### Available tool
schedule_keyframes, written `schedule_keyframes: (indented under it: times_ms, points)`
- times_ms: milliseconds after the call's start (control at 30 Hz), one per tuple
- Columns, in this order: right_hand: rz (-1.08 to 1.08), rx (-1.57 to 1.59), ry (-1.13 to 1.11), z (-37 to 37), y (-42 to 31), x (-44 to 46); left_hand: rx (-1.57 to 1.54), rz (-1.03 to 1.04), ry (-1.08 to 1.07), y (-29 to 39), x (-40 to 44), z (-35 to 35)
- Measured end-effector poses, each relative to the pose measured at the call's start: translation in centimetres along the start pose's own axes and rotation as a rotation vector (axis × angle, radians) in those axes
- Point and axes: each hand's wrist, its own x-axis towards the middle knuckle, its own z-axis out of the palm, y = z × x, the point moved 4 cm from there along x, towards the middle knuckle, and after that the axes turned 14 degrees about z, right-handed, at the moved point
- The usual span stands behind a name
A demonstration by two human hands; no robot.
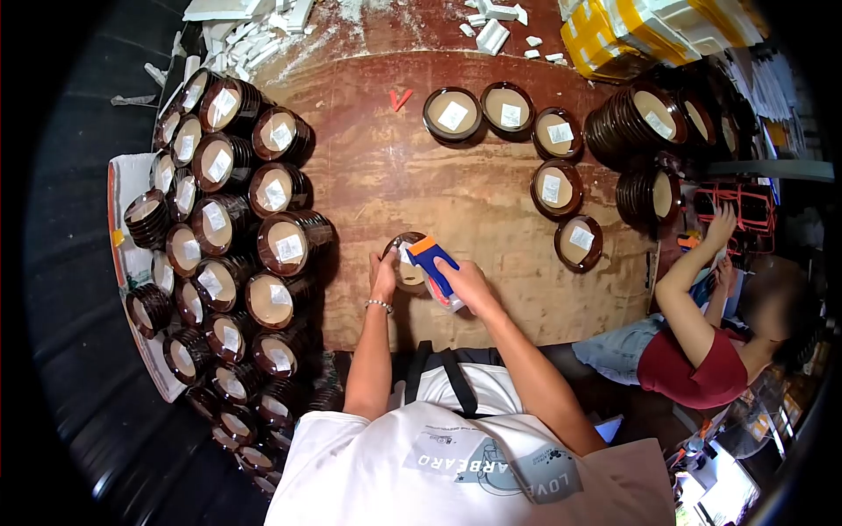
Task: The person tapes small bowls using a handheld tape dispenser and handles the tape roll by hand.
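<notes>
In the middle of the wooden table, my left hand (pixel 382 274) grips the rim of a brown-glazed dish (pixel 410 279), fingers closed at its left side. The dish's tan, unglazed face is up, with a white label (pixel 406 252) near the top. My right hand (pixel 467 285) is wrapped around a blue handheld dispenser (pixel 435 266) with an orange head. Its head lies over the dish beside the label; whether it touches cannot be made out. A clear, reddish part shows at its lower end.
Stacks of labelled brown dishes (pixel 285 245) crowd the left side. Several more (pixel 551 188) stand at the right, near taller stacks (pixel 653 118). White foam scraps (pixel 254 48) and a yellow-taped box (pixel 614 35) lie at the far edge. A co-worker (pixel 697 359) in red sits at right.
</notes>
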Motion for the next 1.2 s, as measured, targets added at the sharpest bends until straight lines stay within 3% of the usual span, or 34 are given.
schedule_keyframes:
  times_ms: [100,133,200,267,400,600,667,733,867,967,1067,1200]
  points:
    - [0.092,0.181,-0.122,1.0,0.9,-0.4,-0.273,-0.086,0.049,-7.2,2.9,1.0]
    - [0.156,0.304,-0.177,1.2,0.9,-0.5,-0.274,-0.087,0.049,-5.3,2.0,0.6]
    - [0.166,0.151,-0.162,0.0,2.6,-1.2,-0.737,-0.385,0.025,-0.2,-1.7,0.7]
    - [0.108,-0.425,-0.002,-1.9,0.6,-5.3,-0.769,-0.394,0.029,-1.6,-0.8,0.2]
    - [0.031,-0.43,0.06,-2.9,2.9,-6.4,-0.868,-0.464,-0.119,-3.0,-1.2,0.3]
    - [-0.197,-0.586,0.023,-4.4,2.8,-7.7,-1.095,-0.656,0.017,-7.9,-5.3,1.1]
    - [-0.241,-0.568,0.021,-6.2,4.3,-7.6,-1.226,-0.76,0.186,-7.6,-6.7,1.0]
    - [-0.217,-0.65,0.028,-8.6,5.2,-7.7,-1.299,-0.777,0.066,-8.1,-6.6,0.5]
    - [-0.233,-0.717,0.097,-9.3,7.8,-4.5,-1.158,-0.783,-0.063,-7.0,-7.1,0.3]
    - [-0.194,-0.841,0.1,-6.0,5.8,-2.6,-1.245,-0.644,-0.163,-10.9,-6.0,0.4]
    - [-0.114,-0.93,0.072,-3.2,4.8,-0.8,-1.34,-0.753,-0.331,-11.2,-5.9,0.3]
    - [-0.095,-0.984,0.043,-1.8,3.2,0.0,-1.177,-0.722,-0.349,-10.4,-6.7,-0.1]
